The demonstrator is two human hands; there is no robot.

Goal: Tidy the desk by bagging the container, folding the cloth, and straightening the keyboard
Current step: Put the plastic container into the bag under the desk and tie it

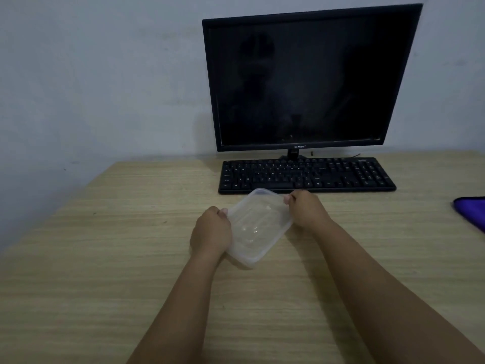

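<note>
A clear plastic container (258,227) with its lid on lies at an angle in the middle of the wooden desk (105,245). My left hand (211,233) grips its near left side. My right hand (305,210) pinches its far right corner. A black keyboard (305,176) lies just behind the container, roughly parallel to the desk's back edge. A purple cloth (472,210) shows at the right border, mostly cut off. No bag is in view.
A black monitor (307,80), switched off, stands behind the keyboard against a pale wall. The desk's left edge runs diagonally at the left. Bare desktop spreads to the left and in front of the container.
</note>
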